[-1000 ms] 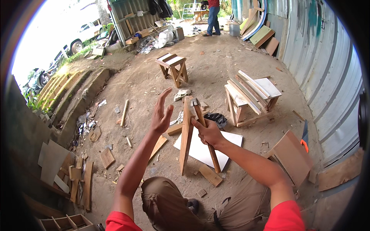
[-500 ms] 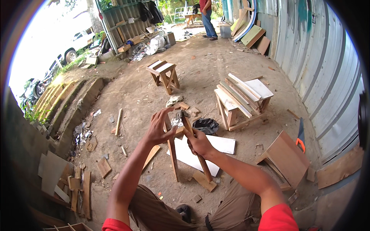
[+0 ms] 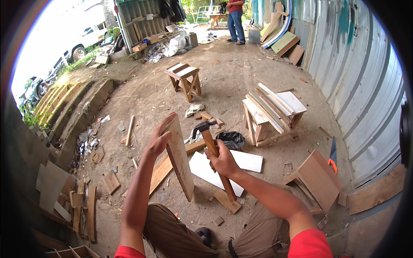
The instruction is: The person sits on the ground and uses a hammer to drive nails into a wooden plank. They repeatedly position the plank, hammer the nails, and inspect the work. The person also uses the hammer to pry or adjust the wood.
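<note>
My left hand [image 3: 160, 139] is closed on the upper left edge of a wooden board [image 3: 180, 161], which stands tilted on end with its pale, worn face turned to the right. In my right hand [image 3: 223, 159] is a claw hammer [image 3: 207, 136], gripped around the middle of its wooden handle. Its dark head points up and the handle's end points down toward the ground. The hammer and the board are apart. Behind the board lies a long wooden plank [image 3: 160, 174] on the dirt. White boards [image 3: 247, 161] lie beyond the hammer.
A small wooden stool [image 3: 188, 73] stands ahead; a low table [image 3: 254, 109] with stacked strips is at right. Nearer lie a black plastic bag [image 3: 232, 139], a wooden box-like piece [image 3: 316, 178] and a handsaw [image 3: 332, 157]. Wood scraps [image 3: 90, 210] litter the left. A person [image 3: 235, 19] stands far off.
The board in my left hand has turned from nearly edge-on to show its broad face. My left fingers have closed on it. The hammer has turned in my right hand, showing its head side-on.
</note>
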The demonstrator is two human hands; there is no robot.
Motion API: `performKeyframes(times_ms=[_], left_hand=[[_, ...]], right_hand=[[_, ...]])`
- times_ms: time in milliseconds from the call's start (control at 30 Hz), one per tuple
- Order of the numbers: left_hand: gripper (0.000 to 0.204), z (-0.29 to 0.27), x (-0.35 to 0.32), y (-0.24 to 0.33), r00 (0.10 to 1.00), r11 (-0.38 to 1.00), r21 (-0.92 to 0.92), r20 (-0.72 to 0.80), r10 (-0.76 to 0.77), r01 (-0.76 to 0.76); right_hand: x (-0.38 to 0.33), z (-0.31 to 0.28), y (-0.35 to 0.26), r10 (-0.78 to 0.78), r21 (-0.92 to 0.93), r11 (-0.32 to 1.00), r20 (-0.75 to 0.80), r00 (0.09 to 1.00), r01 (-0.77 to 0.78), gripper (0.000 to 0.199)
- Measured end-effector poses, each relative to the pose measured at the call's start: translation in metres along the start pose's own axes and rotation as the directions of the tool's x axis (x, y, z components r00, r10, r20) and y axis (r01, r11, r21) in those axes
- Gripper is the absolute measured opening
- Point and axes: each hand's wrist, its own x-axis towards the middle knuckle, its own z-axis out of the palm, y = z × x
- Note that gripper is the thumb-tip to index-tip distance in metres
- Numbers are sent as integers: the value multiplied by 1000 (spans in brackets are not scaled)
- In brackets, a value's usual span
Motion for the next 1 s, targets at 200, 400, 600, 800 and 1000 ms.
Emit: performKeyframes(times_ms=[200, 400, 600, 800, 1000], left_hand=[[67, -1, -2, -1, 1000, 998, -63, 20, -6, 7], [46, 11, -7, -2, 972, 1000, -16, -237, -14, 10], [43, 2, -4, -11, 945, 972, -234, -318, -77, 1], [44, 15, -3, -7, 957, 967, -254, -277, -91, 18], [41, 13, 0, -15, 960, 969, -243, -279, -29, -41]], right_hand=[[12, 16, 13, -277, -300, 920, -39, 960, 253, 40], [14, 26, 16, -479, -330, 847, -132, 868, 417, 36], [18, 29, 17, -254, -138, 960, -50, 966, 245, 33], [26, 44, 31, -301, -222, 935, -82, 950, 277, 34], [29, 67, 54, -346, -235, 911, 6, 938, 338, 27]])
